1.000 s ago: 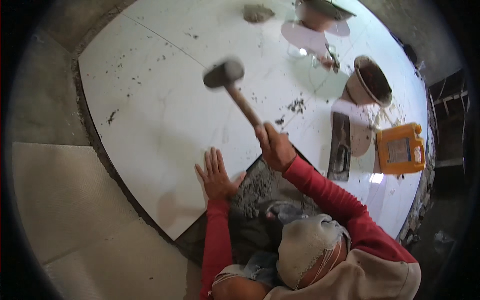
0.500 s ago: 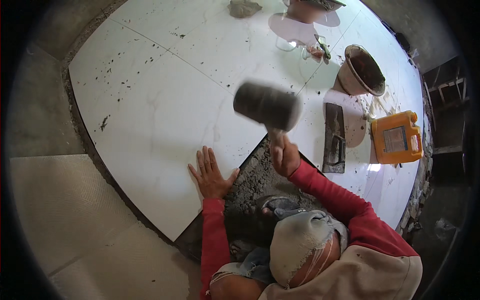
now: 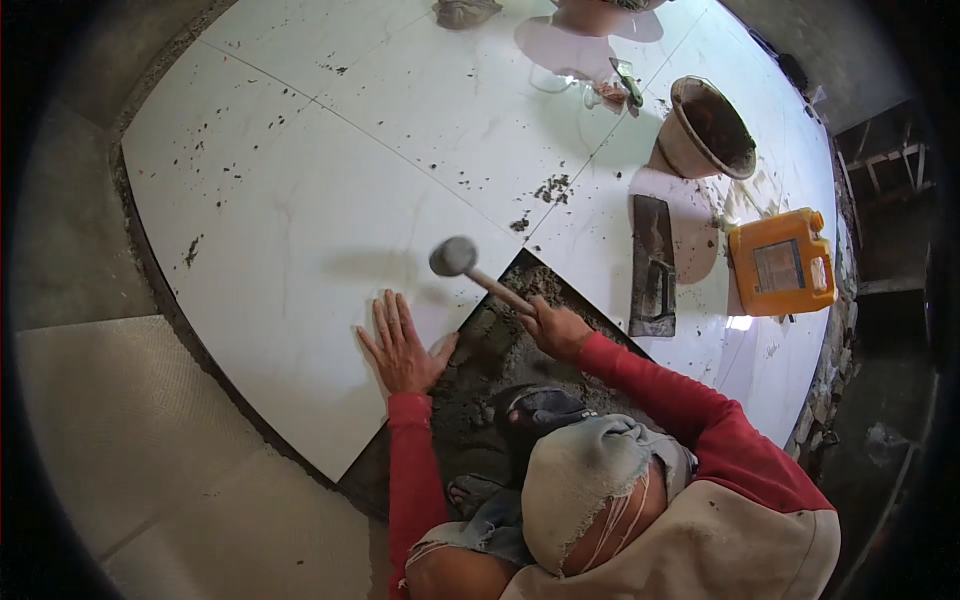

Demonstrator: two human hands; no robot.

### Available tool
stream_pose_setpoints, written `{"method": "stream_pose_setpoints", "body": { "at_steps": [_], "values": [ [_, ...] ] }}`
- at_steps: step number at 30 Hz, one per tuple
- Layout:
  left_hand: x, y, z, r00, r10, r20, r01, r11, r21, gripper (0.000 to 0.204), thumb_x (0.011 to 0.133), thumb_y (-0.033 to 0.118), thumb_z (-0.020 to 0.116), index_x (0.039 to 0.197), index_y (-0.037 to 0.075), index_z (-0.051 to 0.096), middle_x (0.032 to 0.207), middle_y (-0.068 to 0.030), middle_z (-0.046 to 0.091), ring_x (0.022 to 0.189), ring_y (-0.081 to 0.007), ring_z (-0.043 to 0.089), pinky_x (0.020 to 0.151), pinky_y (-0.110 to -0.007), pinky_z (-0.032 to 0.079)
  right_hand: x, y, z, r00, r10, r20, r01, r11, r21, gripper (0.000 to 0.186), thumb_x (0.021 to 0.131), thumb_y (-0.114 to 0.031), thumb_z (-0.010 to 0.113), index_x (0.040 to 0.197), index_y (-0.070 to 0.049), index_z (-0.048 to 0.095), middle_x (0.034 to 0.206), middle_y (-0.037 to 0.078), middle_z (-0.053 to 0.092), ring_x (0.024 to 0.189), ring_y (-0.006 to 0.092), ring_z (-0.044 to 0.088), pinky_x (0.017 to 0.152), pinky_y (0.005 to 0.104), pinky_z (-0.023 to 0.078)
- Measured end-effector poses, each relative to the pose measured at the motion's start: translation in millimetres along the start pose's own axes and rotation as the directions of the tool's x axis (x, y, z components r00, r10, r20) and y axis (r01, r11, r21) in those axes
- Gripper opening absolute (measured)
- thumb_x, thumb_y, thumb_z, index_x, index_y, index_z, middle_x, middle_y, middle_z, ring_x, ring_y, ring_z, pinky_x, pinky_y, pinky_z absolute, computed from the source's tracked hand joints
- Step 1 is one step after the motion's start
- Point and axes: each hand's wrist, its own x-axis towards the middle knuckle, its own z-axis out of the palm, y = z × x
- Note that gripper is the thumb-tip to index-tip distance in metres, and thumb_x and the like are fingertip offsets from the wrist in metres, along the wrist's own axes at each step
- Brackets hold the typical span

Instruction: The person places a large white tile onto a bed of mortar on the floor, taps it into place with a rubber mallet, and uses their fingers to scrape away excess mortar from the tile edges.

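The large white tile (image 3: 280, 250) lay to the left of an angular patch of bare gray mortar (image 3: 480, 365), its right edge bordering that patch and its near corner pointing back toward the person. Over the tile, close to that edge, hung the mallet (image 3: 490, 282), its head set apart from a soft shadow (image 3: 370, 265) on the surface (which suggested it was raised rather than resting, though its height could not be told).

The likeliest mishap, I judged, was a chipped or cracked edge: a hard blow near the rim, where the bed beneath might be thin or hollow, could do it. Uneven force might sink one side below the neighboring tile (image 3: 430, 120), and a stray blow could catch the fingers of the left hand (image 3: 403, 345), since the mallet's head hung near them.

That hand lay flat on the tile, palm down, fingers spread and thumb out toward the edge, gripping nothing. The right hand (image 3: 555, 328) was closed around the mallet's handle, above the mortar. The two hands were apart.

Farther out, a sandaled foot (image 3: 545, 408) rested on the mortar, loose crumbs (image 3: 550, 190) lay beyond the patch's far corner, and to the right were a flat trowel (image 3: 653, 230), a yellow jug (image 3: 780, 262) and an open bucket (image 3: 680, 142).
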Motion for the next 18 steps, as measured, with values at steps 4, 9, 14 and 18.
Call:
{"method": "stream_pose_setpoints", "body": {
  "at_steps": [4, 9, 14, 18],
  "values": [
    [-1, 1, 1, 0.999, -0.023, 0.034, 0.022, 1.0, 0.018, 0.107, 0.076, 0.068, 0.06, 0.152, 0.006, 0.017, 0.157, -0.0107, 0.022, 0.145, -0.0295, 0.018, 0.114, -0.061, 0.009, -8, 12, 5, 0.941, -0.227, -0.251, 0.286, 0.93, 0.231, 0.028, 0.097, -0.03, 0.052, 0.104, -0.005, 0.043, 0.063, 0.025, 0.058, 0.06, 0.0457, 0.059, 0.052, 0.054, 0.045],
    [1, 0, 2, 1.0, -0.001, 0.016, 0.0, 0.999, 0.041, 0.106, 0.077, 0.068, 0.059, 0.152, 0.006, 0.018, 0.157, -0.0106, 0.022, 0.145, -0.0297, 0.019, 0.114, -0.06, 0.01, -15, 14, 1, 0.986, -0.12, -0.116, 0.135, 0.982, 0.136, 0.028, 0.097, -0.031, 0.053, 0.104, -0.005, 0.044, 0.062, 0.022, 0.058, 0.058, 0.0452, 0.059, 0.05, 0.053, 0.044],
    [-1, 1, 1, 1.0, -0.012, 0.029, 0.011, 1.0, 0.027, 0.104, 0.078, 0.07, 0.056, 0.152, 0.006, 0.019, 0.157, -0.0099, 0.022, 0.146, -0.0292, 0.019, 0.114, -0.061, 0.01, -10, 2, -2, 0.961, -0.215, -0.172, 0.254, 0.933, 0.253, 0.032, 0.096, -0.033, 0.053, 0.107, -0.005, 0.043, 0.061, 0.023, 0.057, 0.059, 0.0447, 0.06, 0.053, 0.0532, 0.046],
    [0, 3, 0, 1.0, -0.018, 0.023, 0.018, 1.0, 0.023, 0.104, 0.078, 0.07, 0.055, 0.152, 0.007, 0.019, 0.158, -0.0096, 0.022, 0.146, -0.0289, 0.018, 0.114, -0.061, 0.009, 2, -2, -4, 0.845, -0.325, -0.425, 0.453, 0.857, 0.246, 0.029, 0.097, -0.03, 0.052, 0.106, -0.004, 0.043, 0.063, 0.023, 0.058, 0.06, 0.0447, 0.06, 0.052, 0.0536, 0.045]
  ]
}}
